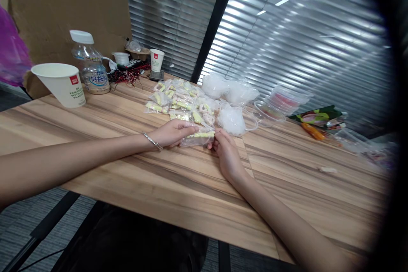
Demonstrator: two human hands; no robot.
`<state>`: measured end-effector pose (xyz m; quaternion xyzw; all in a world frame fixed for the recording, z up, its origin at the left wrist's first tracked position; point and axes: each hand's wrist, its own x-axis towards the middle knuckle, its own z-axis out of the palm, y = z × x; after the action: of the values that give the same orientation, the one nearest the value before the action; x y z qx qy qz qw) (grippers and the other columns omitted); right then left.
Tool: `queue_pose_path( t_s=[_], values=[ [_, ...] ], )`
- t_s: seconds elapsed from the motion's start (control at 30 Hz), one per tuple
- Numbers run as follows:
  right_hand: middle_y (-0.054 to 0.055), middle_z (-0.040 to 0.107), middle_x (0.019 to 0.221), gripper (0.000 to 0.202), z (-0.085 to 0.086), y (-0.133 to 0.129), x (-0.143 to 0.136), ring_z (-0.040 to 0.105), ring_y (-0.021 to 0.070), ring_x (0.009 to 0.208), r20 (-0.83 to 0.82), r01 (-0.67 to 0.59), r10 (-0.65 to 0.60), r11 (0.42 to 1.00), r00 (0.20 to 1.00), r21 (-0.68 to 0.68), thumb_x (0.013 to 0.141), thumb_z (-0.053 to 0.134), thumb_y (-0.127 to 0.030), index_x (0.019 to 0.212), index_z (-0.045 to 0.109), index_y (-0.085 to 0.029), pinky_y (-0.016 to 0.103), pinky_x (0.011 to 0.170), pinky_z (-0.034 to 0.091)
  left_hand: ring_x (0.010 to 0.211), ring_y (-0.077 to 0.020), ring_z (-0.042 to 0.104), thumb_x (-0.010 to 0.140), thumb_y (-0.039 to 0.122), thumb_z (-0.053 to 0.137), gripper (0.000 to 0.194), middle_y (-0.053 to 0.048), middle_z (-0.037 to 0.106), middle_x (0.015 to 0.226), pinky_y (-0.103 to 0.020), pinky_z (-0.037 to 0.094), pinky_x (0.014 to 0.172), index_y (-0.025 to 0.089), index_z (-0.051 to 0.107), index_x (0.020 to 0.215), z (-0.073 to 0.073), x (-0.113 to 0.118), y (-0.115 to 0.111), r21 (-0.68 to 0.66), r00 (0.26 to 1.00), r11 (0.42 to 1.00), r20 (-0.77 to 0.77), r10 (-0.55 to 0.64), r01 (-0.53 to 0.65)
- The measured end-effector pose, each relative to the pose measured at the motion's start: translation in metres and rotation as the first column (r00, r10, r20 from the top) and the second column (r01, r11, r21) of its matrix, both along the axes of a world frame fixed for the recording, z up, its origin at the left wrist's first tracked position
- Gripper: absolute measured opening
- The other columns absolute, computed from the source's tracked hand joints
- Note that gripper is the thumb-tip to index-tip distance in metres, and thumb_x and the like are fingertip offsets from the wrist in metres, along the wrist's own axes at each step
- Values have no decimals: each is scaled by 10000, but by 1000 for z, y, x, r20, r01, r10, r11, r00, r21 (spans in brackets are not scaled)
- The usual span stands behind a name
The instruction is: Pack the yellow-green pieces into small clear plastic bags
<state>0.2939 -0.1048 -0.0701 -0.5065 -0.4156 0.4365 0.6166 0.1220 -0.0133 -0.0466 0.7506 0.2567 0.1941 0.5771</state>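
Between my two hands lies a small clear plastic bag [201, 135] with a yellow-and-white strip inside; what the strip is I cannot make out. My left hand [174, 133], a silver bracelet at its wrist, pinches the bag's left end with thumb and fingers. At the other end, the fingertips of my right hand [225, 148] are closed on the bag's right edge. Just beyond my hands several similar filled bags [181, 97] lie in a pile. White, translucent plastic bundles [232, 118] sit to the right of that pile.
A paper cup [65, 87] and a plastic bottle [92, 68] stand at the left. Behind are tangled red and black wires [129, 74] and another paper cup [157, 60]. Clear plastic containers [283, 100] and an orange object [313, 131] lie at the right. Blinds rise behind the table [178, 182].
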Motion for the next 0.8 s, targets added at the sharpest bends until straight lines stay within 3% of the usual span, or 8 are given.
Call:
queue_pose_path(
  t_s=[0.13,0.23,0.37,0.5,0.63,0.8],
  values=[
    [-21,528,638,198,-1,0,0,466,105,585,6,13,-13,1000,1000,2,861,525,-357,756,525,-189,211,560,342,272,-59,313,835,543,494,468,67,380,351,-151,208,308,113,633,956,-5,-1,3,-36,997,997,32,-66,67],
    [-25,512,628,206,-2,1,1,453,102,578,11,20,-20,1000,1000,12,865,526,-365,761,534,-187,210,558,340,332,-73,413,826,539,512,449,33,488,426,-152,294,347,122,627,946,-7,0,5,-70,990,991,82,-112,118],
    [-25,500,626,207,-3,1,2,441,103,580,20,19,-19,999,1000,35,865,533,-365,762,545,-186,213,570,346,547,-101,543,806,505,557,408,-15,606,657,-174,416,503,120,645,910,-9,4,8,1,980,991,149,-129,131],
    [-23,494,628,218,-2,1,2,436,107,586,29,9,-11,999,1000,49,868,530,-370,751,545,-187,220,588,357,747,-127,572,814,460,565,367,-30,642,833,-183,438,651,122,661,921,-10,5,10,81,979,991,170,-115,102],
    [-21,493,632,223,-2,1,1,435,113,592,34,8,-9,999,999,46,867,531,-372,739,542,-189,227,595,363,631,-86,530,826,444,561,342,-5,613,735,-151,402,557,128,658,912,-8,3,8,78,979,991,167,-120,108],
    [-25,483,634,211,-2,1,1,425,110,580,5,16,-17,999,1000,51,850,554,-370,738,549,-191,230,592,363,350,-44,353,826,491,550,390,55,466,450,-135,235,347,131,643,941,-5,-1,5,-8,989,992,78,-125,126]
  ],
)
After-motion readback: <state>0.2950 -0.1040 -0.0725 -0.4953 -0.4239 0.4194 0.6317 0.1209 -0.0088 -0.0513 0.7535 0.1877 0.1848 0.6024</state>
